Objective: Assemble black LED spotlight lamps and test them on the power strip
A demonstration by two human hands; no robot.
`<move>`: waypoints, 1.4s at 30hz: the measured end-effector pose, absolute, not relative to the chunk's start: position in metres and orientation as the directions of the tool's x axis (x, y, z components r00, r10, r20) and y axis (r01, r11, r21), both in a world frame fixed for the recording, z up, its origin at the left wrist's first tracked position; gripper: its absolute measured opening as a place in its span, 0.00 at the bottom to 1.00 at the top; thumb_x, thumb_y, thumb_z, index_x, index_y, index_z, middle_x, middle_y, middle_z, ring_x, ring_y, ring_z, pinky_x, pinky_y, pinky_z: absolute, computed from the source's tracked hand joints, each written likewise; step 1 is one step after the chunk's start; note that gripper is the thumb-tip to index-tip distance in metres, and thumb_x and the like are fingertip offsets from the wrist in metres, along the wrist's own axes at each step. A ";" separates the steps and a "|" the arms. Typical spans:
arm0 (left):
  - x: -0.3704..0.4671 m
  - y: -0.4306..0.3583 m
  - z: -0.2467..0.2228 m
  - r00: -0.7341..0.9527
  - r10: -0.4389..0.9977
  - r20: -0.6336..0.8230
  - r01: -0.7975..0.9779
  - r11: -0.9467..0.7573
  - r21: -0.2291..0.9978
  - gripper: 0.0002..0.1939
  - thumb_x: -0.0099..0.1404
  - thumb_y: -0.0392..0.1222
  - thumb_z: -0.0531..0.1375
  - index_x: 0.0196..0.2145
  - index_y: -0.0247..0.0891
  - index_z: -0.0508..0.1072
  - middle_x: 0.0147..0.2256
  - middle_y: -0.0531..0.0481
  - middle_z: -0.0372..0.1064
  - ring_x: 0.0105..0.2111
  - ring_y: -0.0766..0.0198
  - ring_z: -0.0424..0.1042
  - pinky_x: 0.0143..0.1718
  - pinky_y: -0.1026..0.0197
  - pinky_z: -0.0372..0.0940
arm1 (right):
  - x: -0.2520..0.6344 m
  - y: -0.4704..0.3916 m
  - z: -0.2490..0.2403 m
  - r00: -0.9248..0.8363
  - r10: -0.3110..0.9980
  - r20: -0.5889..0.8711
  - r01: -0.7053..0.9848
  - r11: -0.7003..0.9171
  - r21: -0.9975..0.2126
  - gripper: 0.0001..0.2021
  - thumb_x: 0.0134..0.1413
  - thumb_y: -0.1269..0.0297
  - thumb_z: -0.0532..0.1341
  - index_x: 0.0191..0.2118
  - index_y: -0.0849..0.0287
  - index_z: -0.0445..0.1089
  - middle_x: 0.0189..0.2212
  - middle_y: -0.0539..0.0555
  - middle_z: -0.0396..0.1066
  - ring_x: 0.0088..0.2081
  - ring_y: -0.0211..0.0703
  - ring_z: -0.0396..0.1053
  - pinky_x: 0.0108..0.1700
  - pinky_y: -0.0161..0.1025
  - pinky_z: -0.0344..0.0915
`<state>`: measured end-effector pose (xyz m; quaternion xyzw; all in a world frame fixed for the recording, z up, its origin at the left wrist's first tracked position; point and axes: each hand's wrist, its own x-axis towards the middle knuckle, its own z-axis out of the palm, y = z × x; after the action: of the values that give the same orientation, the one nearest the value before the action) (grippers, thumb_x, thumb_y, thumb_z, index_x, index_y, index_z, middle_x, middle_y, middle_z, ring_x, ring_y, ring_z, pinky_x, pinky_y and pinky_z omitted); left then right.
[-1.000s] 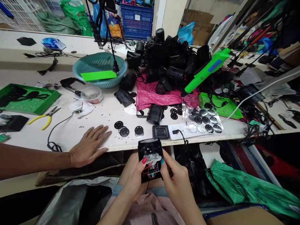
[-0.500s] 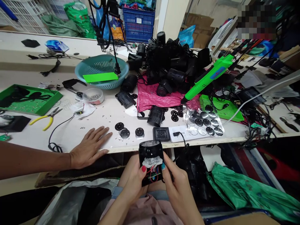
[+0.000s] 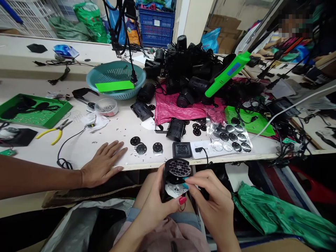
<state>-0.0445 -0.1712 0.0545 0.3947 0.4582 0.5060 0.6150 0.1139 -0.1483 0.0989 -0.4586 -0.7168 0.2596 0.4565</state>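
My left hand (image 3: 160, 199) is wrapped round a black device housing (image 3: 166, 175), held above my lap at the table edge. A round plate with many holes (image 3: 180, 167) sits in its top, and a whitish part (image 3: 174, 190) shows in the opening below. My right hand (image 3: 210, 192) pinches with thumb and forefinger at a dark part just under the plate; what is between the fingertips is too small to make out. Beyond it on the table lie a square black part (image 3: 181, 149), black perforated discs (image 3: 141, 148) and another black housing (image 3: 175, 129).
Another person's hand (image 3: 102, 162) rests flat on the table at left. A green electric screwdriver (image 3: 227, 75) hangs over a pink bag (image 3: 170, 105) and piled black housings (image 3: 194, 63). Farther left are a teal basket (image 3: 90, 78), a screw tub (image 3: 106, 107) and yellow-handled pliers (image 3: 55, 134).
The housing has been tilted and turned, so its round plate faces up and the wires are no longer visible. My right hand has gone from its side to a pinch under the plate. The screwdriver has swung.
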 end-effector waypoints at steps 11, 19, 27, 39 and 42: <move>-0.055 -0.172 0.051 0.062 0.998 0.004 -0.214 0.009 0.977 0.41 0.49 0.43 0.70 0.60 0.40 0.64 0.52 0.41 0.71 0.49 0.45 0.71 0.52 0.50 0.66 | 0.099 -0.156 0.115 -0.156 0.884 0.440 0.319 0.467 -0.825 0.12 0.55 0.80 0.62 0.39 0.56 0.73 0.31 0.50 0.69 0.34 0.38 0.67 0.33 0.36 0.66; -0.053 -0.179 0.028 0.006 0.858 -0.513 -0.706 0.367 0.606 0.21 0.55 0.49 0.69 0.45 0.41 0.76 0.37 0.48 0.79 0.40 0.53 0.78 0.41 0.55 0.72 | 0.112 -0.151 0.098 -0.062 0.965 0.254 0.325 0.260 -0.909 0.09 0.62 0.72 0.59 0.42 0.51 0.73 0.36 0.50 0.72 0.38 0.38 0.70 0.38 0.34 0.67; -0.068 -0.184 0.032 -0.063 0.652 -0.756 -0.880 0.322 0.351 0.18 0.61 0.57 0.62 0.47 0.52 0.77 0.46 0.53 0.78 0.65 0.47 0.57 0.59 0.37 0.62 | 0.136 -0.141 0.066 -0.081 0.996 -0.037 0.413 0.000 -0.911 0.14 0.65 0.55 0.54 0.47 0.52 0.74 0.37 0.52 0.77 0.40 0.42 0.74 0.45 0.39 0.69; -0.057 -0.278 -0.046 0.087 0.872 -0.482 -0.872 0.300 0.386 0.18 0.63 0.61 0.56 0.44 0.53 0.77 0.44 0.50 0.79 0.58 0.50 0.68 0.54 0.34 0.63 | 0.206 0.031 0.017 -0.318 0.934 -0.161 0.698 0.115 -0.706 0.20 0.39 0.47 0.65 0.32 0.58 0.79 0.36 0.60 0.79 0.37 0.55 0.74 0.44 0.48 0.67; -0.059 -0.274 -0.044 0.094 0.889 -0.449 -0.858 0.301 0.416 0.18 0.56 0.61 0.63 0.38 0.51 0.80 0.44 0.47 0.79 0.58 0.47 0.68 0.51 0.38 0.67 | 0.205 0.048 0.006 -0.384 0.877 -0.288 0.739 0.105 -0.666 0.15 0.37 0.49 0.66 0.27 0.55 0.80 0.30 0.58 0.80 0.31 0.54 0.74 0.36 0.46 0.67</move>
<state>-0.0593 -0.2736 -0.0439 0.0235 0.3224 0.5908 0.7392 0.2055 0.0477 0.0064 -0.5476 -0.7378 0.3843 0.0902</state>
